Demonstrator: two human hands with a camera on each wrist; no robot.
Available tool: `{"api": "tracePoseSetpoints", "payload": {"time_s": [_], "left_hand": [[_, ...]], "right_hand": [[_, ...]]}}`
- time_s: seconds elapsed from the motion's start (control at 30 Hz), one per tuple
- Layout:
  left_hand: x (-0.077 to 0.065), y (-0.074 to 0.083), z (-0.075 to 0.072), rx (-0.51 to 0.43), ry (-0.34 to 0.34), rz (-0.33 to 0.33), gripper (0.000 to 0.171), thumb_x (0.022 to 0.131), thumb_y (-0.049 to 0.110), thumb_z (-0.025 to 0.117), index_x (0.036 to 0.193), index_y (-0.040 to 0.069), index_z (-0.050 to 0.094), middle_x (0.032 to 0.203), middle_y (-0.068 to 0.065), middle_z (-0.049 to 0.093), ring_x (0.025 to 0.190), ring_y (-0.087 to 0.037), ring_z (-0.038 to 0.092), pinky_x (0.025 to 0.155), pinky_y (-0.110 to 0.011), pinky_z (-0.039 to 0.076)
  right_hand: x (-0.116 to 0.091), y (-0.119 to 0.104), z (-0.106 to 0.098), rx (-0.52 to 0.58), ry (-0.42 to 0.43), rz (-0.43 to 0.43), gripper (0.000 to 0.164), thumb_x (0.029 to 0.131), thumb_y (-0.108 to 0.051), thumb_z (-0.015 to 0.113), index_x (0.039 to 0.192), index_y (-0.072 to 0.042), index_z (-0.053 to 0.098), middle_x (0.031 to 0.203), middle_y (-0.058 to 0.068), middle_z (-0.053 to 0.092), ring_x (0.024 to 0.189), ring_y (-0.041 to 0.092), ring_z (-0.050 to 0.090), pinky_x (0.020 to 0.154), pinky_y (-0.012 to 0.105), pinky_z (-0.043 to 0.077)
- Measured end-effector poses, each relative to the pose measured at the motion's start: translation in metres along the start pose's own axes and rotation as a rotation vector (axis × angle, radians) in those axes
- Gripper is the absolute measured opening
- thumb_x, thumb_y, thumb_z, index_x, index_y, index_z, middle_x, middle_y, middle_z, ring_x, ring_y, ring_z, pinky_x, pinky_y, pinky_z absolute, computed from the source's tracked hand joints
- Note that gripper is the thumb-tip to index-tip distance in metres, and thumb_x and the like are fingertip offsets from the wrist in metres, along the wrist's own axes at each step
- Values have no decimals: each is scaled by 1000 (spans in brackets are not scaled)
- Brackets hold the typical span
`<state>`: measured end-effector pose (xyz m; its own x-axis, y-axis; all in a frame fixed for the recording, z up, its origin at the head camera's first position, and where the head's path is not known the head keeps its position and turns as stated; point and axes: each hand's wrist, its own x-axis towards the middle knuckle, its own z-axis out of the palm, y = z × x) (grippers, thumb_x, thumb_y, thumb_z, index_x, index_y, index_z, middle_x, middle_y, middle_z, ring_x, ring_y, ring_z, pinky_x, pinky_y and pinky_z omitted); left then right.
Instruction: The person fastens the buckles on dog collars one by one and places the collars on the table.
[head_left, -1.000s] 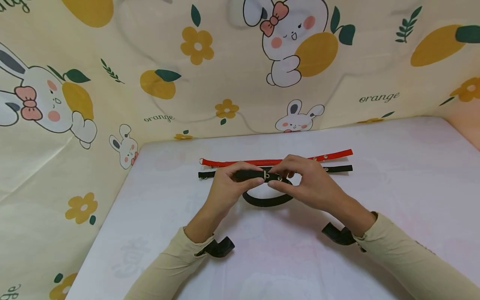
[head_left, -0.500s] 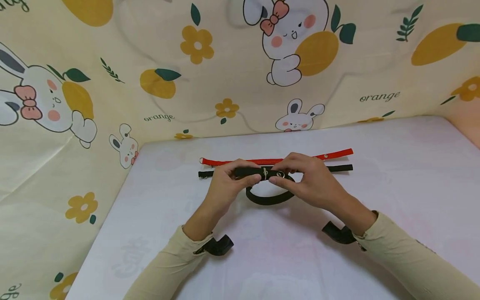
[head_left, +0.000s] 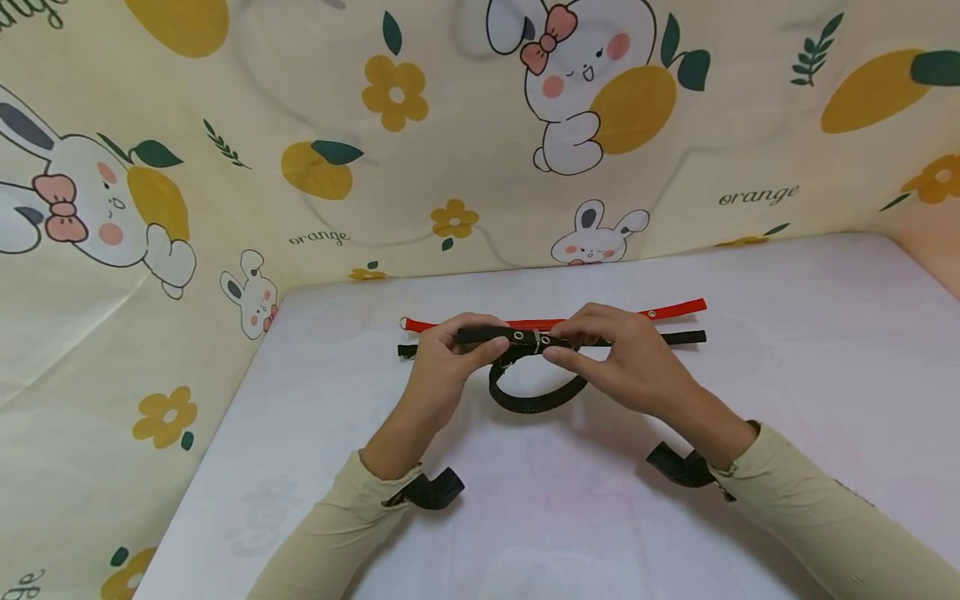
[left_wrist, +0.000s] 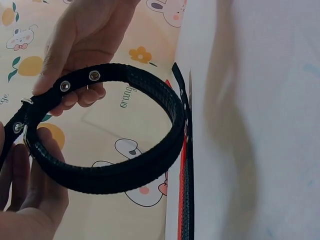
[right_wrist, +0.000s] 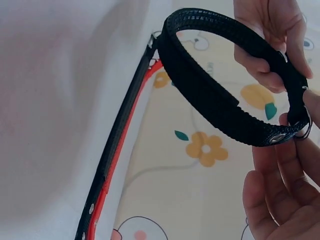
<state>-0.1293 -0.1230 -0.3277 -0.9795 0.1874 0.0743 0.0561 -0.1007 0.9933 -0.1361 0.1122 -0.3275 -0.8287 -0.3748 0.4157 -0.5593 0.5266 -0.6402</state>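
A black collar [head_left: 534, 407] with metal eyelets is bent into a loop, held up above the table between both hands. My left hand [head_left: 437, 367] pinches the strap's end between thumb and fingers, left of the metal buckle [head_left: 537, 340]. On the buckle's other side, my right hand [head_left: 633, 358] pinches the band. The strap runs through the buckle, with an eyelet showing on either side of it in the head view. In the left wrist view, more eyelets show on the collar [left_wrist: 115, 180] near the right hand's fingers. Fingers partly cover the buckle in the right wrist view.
Behind the hands, a red collar [head_left: 678, 309] and another black collar [head_left: 684, 337] lie stretched out side by side on the white table [head_left: 555, 517]. A patterned cloth wall [head_left: 465, 117] stands along the table's back and left.
My left hand has shifted slightly left with the strap's end, and more of the strap shows left of the buckle, including an eyelet. The right hand has barely moved. The lying collars stay put.
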Motion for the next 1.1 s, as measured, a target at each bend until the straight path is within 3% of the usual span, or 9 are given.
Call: {"api": "tracePoseSetpoints", "payload": {"time_s": [0.43,0.63,0.9,1.1], "left_hand": [[-2,2,3,-37,16,-2,23,90,-2,69,113,-4,66,99,3,69,89,-11,66,84,-22,55],[-2,-1,5,-76,-4,-23,35,84,-8,72,117,0,64,99,2,73,96,-12,69,88,-25,57],[-1,-8,7,-35,-21,5,36,80,-7,76,116,-5,67,100,1,73,93,-13,69,85,-24,57],[-2,-9,10,26,-33,78,33,84,-4,75,116,-4,70,103,1,74,93,-12,71,85,-26,57]], "right_hand": [[1,0,1,90,10,7,13,89,-27,76,102,-27,76,85,-12,66,79,4,58,73,21,50],[1,-2,1,128,53,63,12,89,-25,76,101,-25,77,86,-10,67,77,8,57,67,20,46],[1,-2,-2,154,54,191,17,92,-32,72,106,-23,76,90,-7,68,78,11,60,64,23,44],[1,-1,-2,197,68,210,19,92,-29,72,107,-18,76,89,-4,68,77,10,62,64,23,44]]}}
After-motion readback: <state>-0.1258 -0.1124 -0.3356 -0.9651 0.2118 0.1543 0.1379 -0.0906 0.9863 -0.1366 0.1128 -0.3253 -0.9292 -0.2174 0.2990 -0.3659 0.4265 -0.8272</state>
